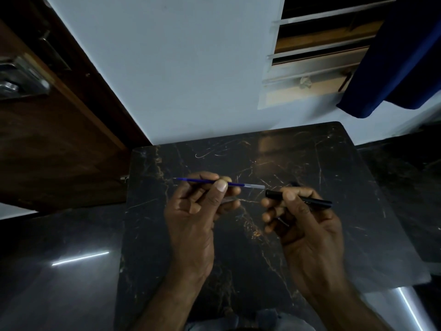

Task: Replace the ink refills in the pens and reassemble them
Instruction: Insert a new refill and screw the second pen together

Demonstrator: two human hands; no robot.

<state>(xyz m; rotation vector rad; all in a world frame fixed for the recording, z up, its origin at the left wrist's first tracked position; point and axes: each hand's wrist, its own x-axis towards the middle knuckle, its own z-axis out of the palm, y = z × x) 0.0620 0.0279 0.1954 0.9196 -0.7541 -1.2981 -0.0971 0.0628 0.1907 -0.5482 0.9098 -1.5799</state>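
Observation:
My left hand (pixel 198 206) pinches a thin blue ink refill (pixel 198 180) between thumb and fingers, holding it level above the table. Its writing tip points left and its clear end (pixel 256 186) points right. My right hand (pixel 303 218) grips a black pen barrel (pixel 274 194), whose open end faces left, just below and right of the refill's clear end. A small gap separates refill and barrel. A small dark piece shows under the curled fingers of my right hand, too unclear to name.
Both hands hover over a dark marble-patterned tabletop (pixel 310 163). A pale wall rises behind it. A brown wooden door with a metal latch (pixel 21 77) is at left, and a blue curtain (pixel 393 56) hangs beside a louvred window at upper right.

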